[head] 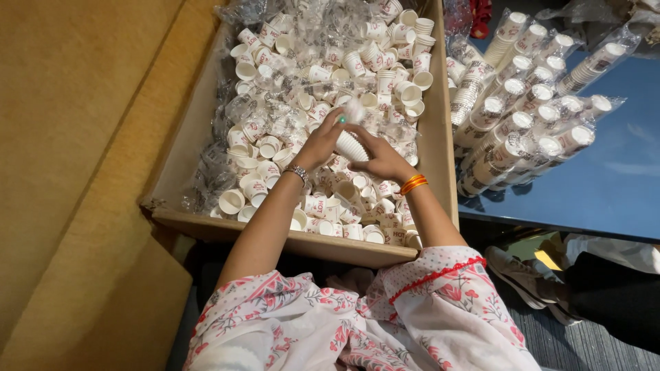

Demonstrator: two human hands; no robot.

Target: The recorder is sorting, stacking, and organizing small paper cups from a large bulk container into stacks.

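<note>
Both hands meet over the middle of a large cardboard box (pixel 440 137) filled with loose small white paper cups (pixel 323 199) and crumpled clear plastic sleeves (pixel 289 89). The left hand (pixel 320 141), with a beaded bracelet (pixel 297 172) at the wrist, and the right hand (pixel 381 158), with orange bangles (pixel 413 183), close together around a short nested stack of white ribbed paper cups (pixel 350 145) — the stack lies between the palms, at about 3 o'clock of the left hand and 10 o'clock of the right, its upper end pointing toward 11 o'clock into a bit of clear plastic. Fingers of both hands curl on the stack. At 2 o'clock from the hands, outside the box, wrapped sleeves of stacked cups (pixel 522 103) lie heaped on a blue table (pixel 605 185) — well apart from the hands. A tan surface (pixel 75 137) lies to the left of the box.
</note>
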